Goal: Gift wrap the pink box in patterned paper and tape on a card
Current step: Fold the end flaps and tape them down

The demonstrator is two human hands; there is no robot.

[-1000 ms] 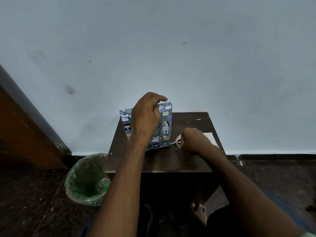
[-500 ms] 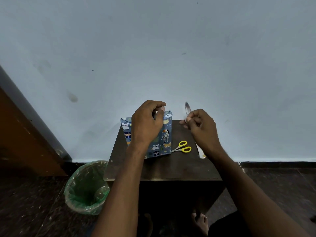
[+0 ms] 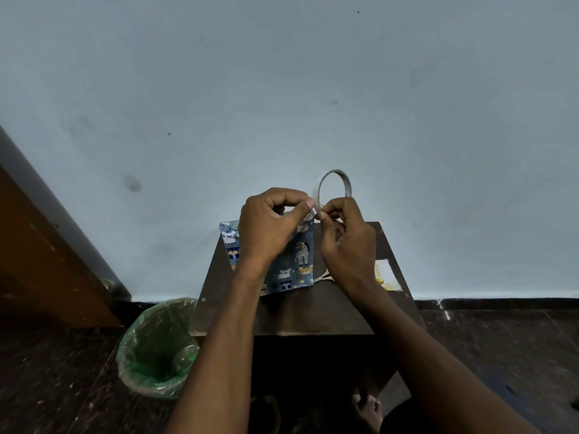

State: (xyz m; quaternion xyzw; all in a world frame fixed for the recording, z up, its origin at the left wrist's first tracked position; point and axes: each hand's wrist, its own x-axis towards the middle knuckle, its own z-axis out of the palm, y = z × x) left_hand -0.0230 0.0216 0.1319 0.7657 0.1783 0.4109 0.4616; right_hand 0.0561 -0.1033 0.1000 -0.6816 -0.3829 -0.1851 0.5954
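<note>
The box wrapped in blue animal-patterned paper (image 3: 297,261) stands upright on the small dark table (image 3: 313,311). My left hand (image 3: 269,227) is in front of the box's top, thumb and forefinger pinched on the loose end of the tape. My right hand (image 3: 347,242) holds the thin tape roll (image 3: 335,186) raised above the box's top right corner. A white card with yellow print (image 3: 387,274) lies at the table's right edge. The scissors (image 3: 322,275) are mostly hidden behind my right wrist.
A bin lined with a green bag (image 3: 158,349) stands on the floor left of the table. A wooden door (image 3: 40,255) is at the far left. A pale wall rises just behind the table. My bare feet (image 3: 366,408) show below the table.
My right hand picked the tape roll up from the table and raised it beside the box top. My left hand shifted from gripping the box top to pinching the tape end.
</note>
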